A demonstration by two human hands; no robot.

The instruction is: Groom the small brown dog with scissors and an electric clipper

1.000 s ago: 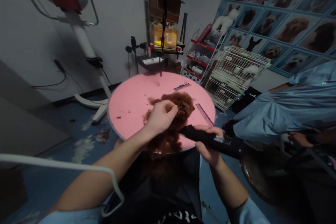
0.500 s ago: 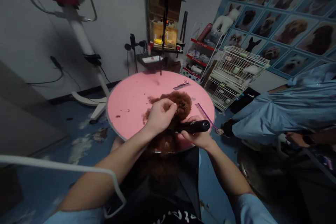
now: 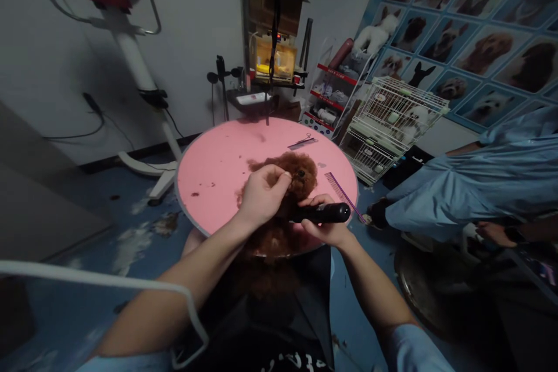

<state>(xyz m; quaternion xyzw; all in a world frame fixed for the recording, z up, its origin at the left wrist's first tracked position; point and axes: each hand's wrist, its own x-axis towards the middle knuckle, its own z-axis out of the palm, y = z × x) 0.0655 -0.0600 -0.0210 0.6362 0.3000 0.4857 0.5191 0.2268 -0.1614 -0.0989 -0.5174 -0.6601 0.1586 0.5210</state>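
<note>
A curly brown dog is on the round pink table, its head facing me. At the side of its muzzle, the thumb and fingers of my left hand are pinched together on its fur. My right hand is wrapped round black hair clippers, held level just below the dog's head. The clipper blade end is hidden against the dark fur. To the right of the dog lies a purple-backed comb. Scissors lie on the table behind the dog.
A white-and-red dryer stand is on the left. A dark strap hangs over the table's far side. Stacked wire cages and a shelf rack stand behind to the right. A person in blue clothing is at the right.
The dog's head has turned slightly to the left. Both of my hands keep nearly the same place, the left pinching and the right holding the clippers.
</note>
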